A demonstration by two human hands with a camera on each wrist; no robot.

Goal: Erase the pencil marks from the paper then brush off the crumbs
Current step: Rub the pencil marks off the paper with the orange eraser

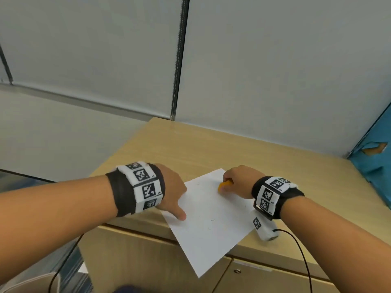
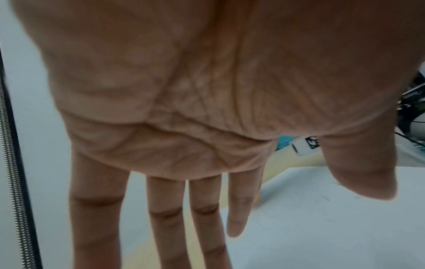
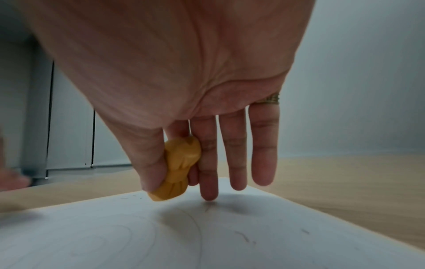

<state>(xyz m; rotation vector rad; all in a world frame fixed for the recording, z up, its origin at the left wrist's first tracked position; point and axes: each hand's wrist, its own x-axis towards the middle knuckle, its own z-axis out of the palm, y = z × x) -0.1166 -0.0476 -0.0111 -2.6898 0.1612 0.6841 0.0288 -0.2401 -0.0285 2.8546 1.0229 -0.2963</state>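
A white sheet of paper (image 1: 211, 220) lies askew on the wooden cabinet top (image 1: 190, 149), one corner hanging over the front edge. Faint pencil lines and dark crumbs (image 3: 243, 236) show on the paper (image 3: 207, 236). My right hand (image 1: 239, 180) pinches a yellow-orange eraser (image 1: 224, 185) between thumb and index finger at the paper's far corner; the eraser (image 3: 177, 169) tip sits at the sheet, the other fingers straight. My left hand (image 1: 173, 193) lies flat with straight fingers (image 2: 161, 218), thumb pressing the paper's left edge (image 2: 322, 227).
A white tagged block (image 1: 264, 229) with a black cable lies on the cabinet top by my right wrist. A blue box (image 1: 374, 157) stands at the right. Grey wall panels (image 1: 275, 70) rise behind the cabinet. Cabinet doors (image 1: 254, 278) are below the front edge.
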